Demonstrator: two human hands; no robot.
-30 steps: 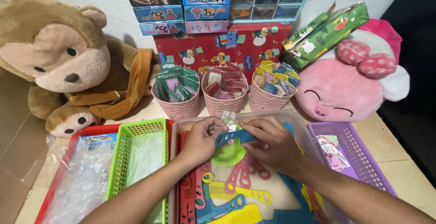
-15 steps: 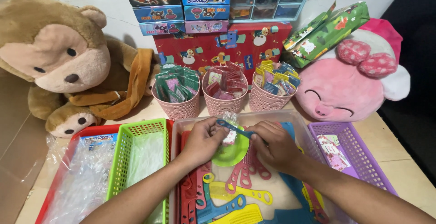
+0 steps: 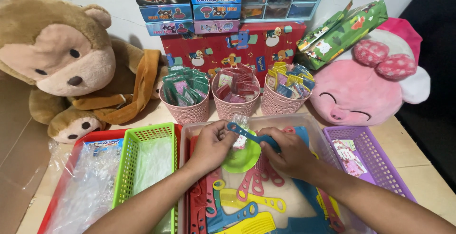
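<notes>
My left hand (image 3: 212, 146) and my right hand (image 3: 288, 154) meet over a clear plastic bin (image 3: 304, 119) that holds several red, yellow and blue combs (image 3: 247, 203). Between them they hold a blue comb (image 3: 252, 136) by its handle end, together with a small clear plastic packet (image 3: 241, 130) and a round green piece (image 3: 243, 158) just below. My left fingers pinch the packet and the comb's ring end. My right fingers grip the comb's other end.
A green basket (image 3: 148, 167) sits in a red tray (image 3: 83, 141) with plastic bags on the left, a purple basket (image 3: 368, 160) on the right. Three pink cups (image 3: 235, 106) of packets stand behind. A brown monkey toy (image 3: 61, 68) and a pink plush (image 3: 365, 87) flank the table.
The blue comb has been lifted a little and turned flatter across the two hands. The hands have shifted slightly toward me over the bin.
</notes>
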